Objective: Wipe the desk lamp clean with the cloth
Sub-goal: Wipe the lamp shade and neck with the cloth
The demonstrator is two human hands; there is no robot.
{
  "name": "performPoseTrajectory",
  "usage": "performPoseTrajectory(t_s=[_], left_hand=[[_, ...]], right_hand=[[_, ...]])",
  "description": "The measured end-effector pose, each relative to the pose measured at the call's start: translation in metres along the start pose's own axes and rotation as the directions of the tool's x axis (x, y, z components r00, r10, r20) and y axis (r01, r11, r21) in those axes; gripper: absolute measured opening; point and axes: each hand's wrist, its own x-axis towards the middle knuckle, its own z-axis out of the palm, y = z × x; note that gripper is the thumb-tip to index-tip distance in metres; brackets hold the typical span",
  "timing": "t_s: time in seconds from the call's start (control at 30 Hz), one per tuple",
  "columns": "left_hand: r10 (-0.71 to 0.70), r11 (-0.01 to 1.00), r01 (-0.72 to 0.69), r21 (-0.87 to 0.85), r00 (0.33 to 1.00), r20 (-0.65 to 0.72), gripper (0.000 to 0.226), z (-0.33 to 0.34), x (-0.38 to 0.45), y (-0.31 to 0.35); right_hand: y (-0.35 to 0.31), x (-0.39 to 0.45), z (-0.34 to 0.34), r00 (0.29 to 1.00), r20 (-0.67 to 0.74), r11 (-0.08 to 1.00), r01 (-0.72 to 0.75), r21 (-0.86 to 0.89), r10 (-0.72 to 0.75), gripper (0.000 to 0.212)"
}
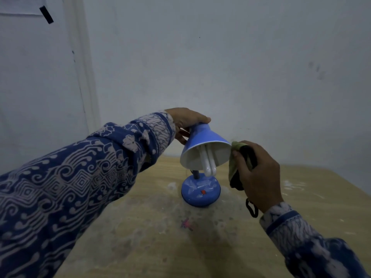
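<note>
A small blue desk lamp stands on the wooden table, its round base (200, 192) carrying a red switch. The blue shade (202, 137) is tipped toward me, showing a white inside and a white tube bulb (208, 162). My left hand (185, 122) grips the narrow top of the shade from behind. My right hand (259, 173) is closed around a bunched green and black cloth (233, 161), which touches the shade's right rim. A black loop hangs below that hand.
The wooden table (140, 227) is dusty with pale smears around the lamp and a small pink mark (186, 224) in front of it. A bare pale wall stands close behind. A door frame (80, 77) runs up at the left.
</note>
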Motion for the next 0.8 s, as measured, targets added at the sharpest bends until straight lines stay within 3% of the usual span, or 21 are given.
performPoseTrajectory(t_s=[0.17,0.3,0.4,0.5,0.6,0.7,0.8], left_hand=[[-0.021,1.0,0.021,-0.017,1.0,-0.022,0.038,-0.004,-0.004,0.0],[-0.017,1.0,0.017,0.002,1.0,-0.002,0.031,0.006,-0.007,0.006],[-0.014,1.0,0.014,-0.014,1.0,-0.002,0.035,0.008,-0.005,0.006],[-0.017,0.999,0.017,-0.033,1.0,-0.02,0.036,0.002,-0.002,0.003],[-0.02,0.999,0.019,-0.041,0.999,-0.038,0.03,0.002,0.002,0.003],[-0.02,0.999,0.019,-0.04,0.999,-0.032,0.029,0.005,0.005,0.005],[-0.014,0.999,0.013,-0.041,0.999,-0.033,0.028,0.008,0.007,0.006]], right_hand=[[0.018,-0.017,0.023,0.971,0.08,0.973,-0.217,-0.082,0.223,0.02],[0.013,-0.026,0.045,0.886,0.146,0.888,-0.454,0.078,0.44,0.016],[0.018,-0.038,0.056,0.812,0.245,0.82,-0.564,0.094,0.53,0.023],[0.022,-0.048,0.055,0.747,0.212,0.72,-0.664,0.202,0.629,0.027],[0.017,-0.046,0.045,0.754,0.114,0.688,-0.641,0.341,0.646,0.018],[0.009,-0.041,0.04,0.832,0.012,0.766,-0.515,0.385,0.554,0.017],[0.009,-0.037,0.043,0.884,-0.141,0.865,-0.387,0.32,0.447,0.027]])
